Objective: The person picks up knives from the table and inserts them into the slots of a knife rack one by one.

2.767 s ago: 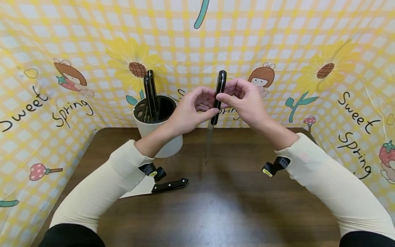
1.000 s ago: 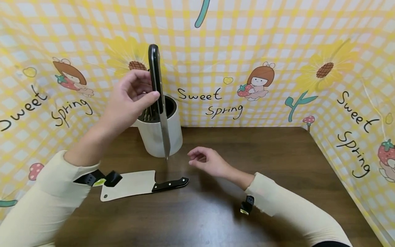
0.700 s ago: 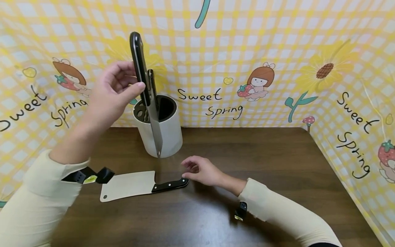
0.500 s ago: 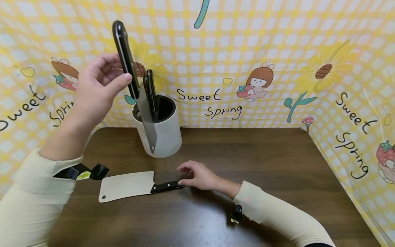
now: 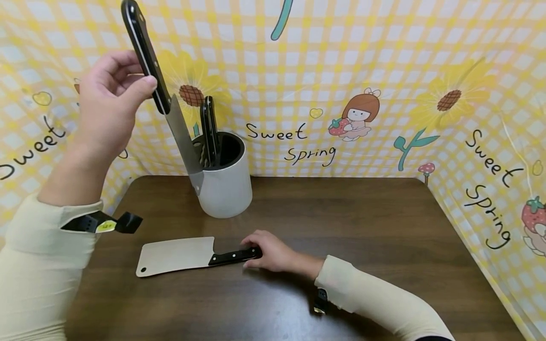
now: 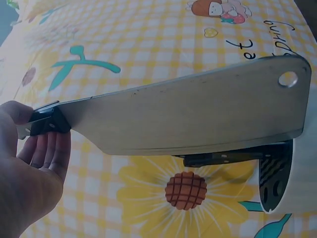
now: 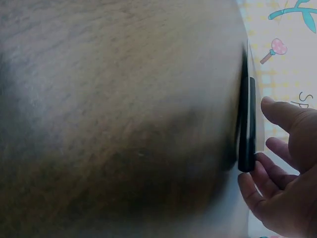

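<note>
Fingers (image 6: 60,151) of the left hand (image 5: 106,104) pinch a raised cleaver (image 5: 182,135) by its handle, blade tilted down outside the white holder (image 5: 226,194), where black-handled knives (image 5: 210,128) already stand. The right hand's (image 5: 273,253) fingers spread loosely around the handle end of a second cleaver (image 5: 177,255), flat on the desk (image 5: 341,218): the work looks partway, one lifted, one not yet.

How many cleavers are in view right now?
2: one cleaver points blade-down from the left hand; the other cleaver lies on the table by the right hand. The white holder hides what its black handles belong to, so more are possible.
</note>
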Demonstrator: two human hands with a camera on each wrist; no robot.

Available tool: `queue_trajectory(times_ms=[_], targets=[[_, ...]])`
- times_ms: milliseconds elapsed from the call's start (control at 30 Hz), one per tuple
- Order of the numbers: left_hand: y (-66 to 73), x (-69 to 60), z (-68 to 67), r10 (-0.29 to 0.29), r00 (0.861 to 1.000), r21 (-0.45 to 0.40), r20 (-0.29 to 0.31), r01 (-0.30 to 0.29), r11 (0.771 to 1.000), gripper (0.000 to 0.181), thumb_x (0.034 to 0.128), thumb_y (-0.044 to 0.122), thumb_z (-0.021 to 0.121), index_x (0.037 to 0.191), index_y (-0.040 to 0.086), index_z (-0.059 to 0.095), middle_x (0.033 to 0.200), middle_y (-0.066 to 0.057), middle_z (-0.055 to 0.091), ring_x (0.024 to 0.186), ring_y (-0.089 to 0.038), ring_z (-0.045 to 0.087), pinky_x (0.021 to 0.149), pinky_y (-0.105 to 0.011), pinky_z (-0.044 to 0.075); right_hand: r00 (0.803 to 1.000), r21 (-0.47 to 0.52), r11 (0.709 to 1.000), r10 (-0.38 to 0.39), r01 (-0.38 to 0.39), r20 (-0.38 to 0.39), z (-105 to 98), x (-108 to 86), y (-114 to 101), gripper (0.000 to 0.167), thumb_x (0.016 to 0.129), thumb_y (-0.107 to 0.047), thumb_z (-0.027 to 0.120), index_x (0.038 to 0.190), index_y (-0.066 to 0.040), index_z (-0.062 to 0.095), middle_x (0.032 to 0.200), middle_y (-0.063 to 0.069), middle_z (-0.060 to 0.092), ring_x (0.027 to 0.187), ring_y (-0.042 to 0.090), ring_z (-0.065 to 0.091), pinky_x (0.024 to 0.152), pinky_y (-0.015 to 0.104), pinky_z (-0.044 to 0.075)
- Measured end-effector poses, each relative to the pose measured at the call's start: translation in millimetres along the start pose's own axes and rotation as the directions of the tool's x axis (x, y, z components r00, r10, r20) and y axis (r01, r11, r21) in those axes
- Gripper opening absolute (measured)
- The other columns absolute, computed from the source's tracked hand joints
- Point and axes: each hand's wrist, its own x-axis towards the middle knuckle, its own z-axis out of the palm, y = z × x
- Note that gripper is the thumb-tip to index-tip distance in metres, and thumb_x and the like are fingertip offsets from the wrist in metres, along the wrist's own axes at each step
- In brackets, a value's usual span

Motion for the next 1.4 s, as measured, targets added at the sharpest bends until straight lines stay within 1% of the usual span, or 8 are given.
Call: queue_trajectory(times_ms=[133, 467, 700, 867, 1033, 1167, 1267, 1400], targets=[[-1.1, 6.6, -3.9, -0.002, 1.000, -0.026, -0.025, 0.002, 1.000, 0.025, 0.0885, -0.017, 0.060, 0.109, -0.004, 0.065, 0.104, -0.018, 0.062, 0.086, -0.022, 0.063, 0.080, -0.021, 0.057, 1.000, -0.024, 0.999, 0.022, -0.023, -0.010, 4.7, 1.9, 1.7, 0.043, 0.084, -0.027, 0.086, 0.120, -0.011, 0.071, 0.106, 0.000, 0.065, 0.101, 0.012, 0.056, 0.094, 0.024, 0.046], [-1.0, 24.8, -6.0, -0.076, 0.990, -0.030, -0.120, 0.073, 0.997, 0.027, 0.0873, -0.016, 0.065, 0.113, -0.006, 0.065, 0.106, -0.017, 0.061, 0.085, -0.020, 0.065, 0.076, -0.021, 0.058, 0.998, -0.087, 0.995, 0.055, -0.055, 0.000, 12.2, 4.8, 3.5, 0.037, 0.082, -0.031, 0.087, 0.114, -0.016, 0.074, 0.102, -0.005, 0.064, 0.099, 0.011, 0.055, 0.089, 0.022, 0.048], [-8.2, 33.8, -6.1, -0.088, 0.987, -0.011, -0.136, 0.087, 0.996, 0.027, 0.0884, -0.016, 0.064, 0.113, -0.005, 0.067, 0.106, -0.016, 0.059, 0.083, -0.019, 0.064, 0.073, -0.020, 0.058, 0.997, -0.150, 0.985, 0.082, -0.080, 0.007, 14.6, 7.7, 4.0, 0.031, 0.083, -0.031, 0.086, 0.109, -0.018, 0.075, 0.096, -0.007, 0.061, 0.092, 0.009, 0.054, 0.082, 0.021, 0.048], [-14.4, 38.7, -8.0, -0.076, 0.988, 0.012, -0.135, 0.079, 0.997, 0.026, 0.0896, -0.015, 0.063, 0.113, -0.004, 0.068, 0.106, -0.015, 0.060, 0.085, -0.019, 0.065, 0.078, -0.020, 0.058, 0.996, -0.146, 0.986, 0.085, -0.084, -0.001, 13.6, 7.1, 5.2, 0.027, 0.083, -0.030, 0.086, 0.105, -0.017, 0.075, 0.095, -0.006, 0.061, 0.092, 0.010, 0.055, 0.082, 0.022, 0.048], [-20.0, 43.3, -10.4, -0.100, 0.986, 0.015, -0.132, 0.103, 0.995, 0.027, 0.0912, -0.015, 0.061, 0.116, -0.004, 0.067, 0.109, -0.014, 0.059, 0.087, -0.019, 0.064, 0.081, -0.021, 0.058, 0.998, -0.086, 0.994, 0.064, -0.065, -0.022, 8.2, 5.0, 9.1, 0.024, 0.083, -0.024, 0.085, 0.102, -0.015, 0.074, 0.096, -0.004, 0.065, 0.093, 0.012, 0.058, 0.088, 0.024, 0.049], [-23.9, 46.5, -12.4, -0.133, 0.982, 0.024, -0.136, 0.138, 0.990, 0.030, 0.0930, -0.013, 0.061, 0.122, -0.005, 0.065, 0.112, -0.013, 0.059, 0.092, -0.019, 0.064, 0.083, -0.020, 0.058, 0.995, 0.030, 0.995, 0.091, -0.090, -0.028, 0.5, 2.0, 14.7, 0.021, 0.082, -0.019, 0.085, 0.099, -0.013, 0.074, 0.097, -0.004, 0.067, 0.091, 0.010, 0.059, 0.086, 0.022, 0.049], [-28.0, 48.3, -12.5, -0.134, 0.982, 0.037, -0.134, 0.140, 0.989, 0.032, 0.0934, -0.012, 0.061, 0.125, -0.006, 0.064, 0.113, -0.013, 0.060, 0.093, -0.019, 0.064, 0.084, -0.020, 0.058, 0.992, 0.138, 0.983, 0.126, -0.123, -0.014, -6.7, -1.2, 18.3, 0.020, 0.082, -0.016, 0.085, 0.098, -0.013, 0.073, 0.095, -0.005, 0.068, 0.088, 0.007, 0.059, 0.083, 0.021, 0.048], [-34.0, 50.9, -10.8, -0.126, 0.984, 0.048, -0.129, 0.133, 0.990, 0.032, 0.0930, -0.013, 0.061, 0.124, -0.006, 0.065, 0.111, -0.012, 0.060, 0.092, -0.018, 0.064, 0.083, -0.019, 0.057, 0.986, 0.254, 0.953, 0.164, -0.165, 0.025, -14.9, -4.7, 23.0, 0.019, 0.084, -0.016, 0.083, 0.099, -0.014, 0.072, 0.091, -0.007, 0.067, 0.082, 0.005, 0.057, 0.078, 0.021, 0.048]])
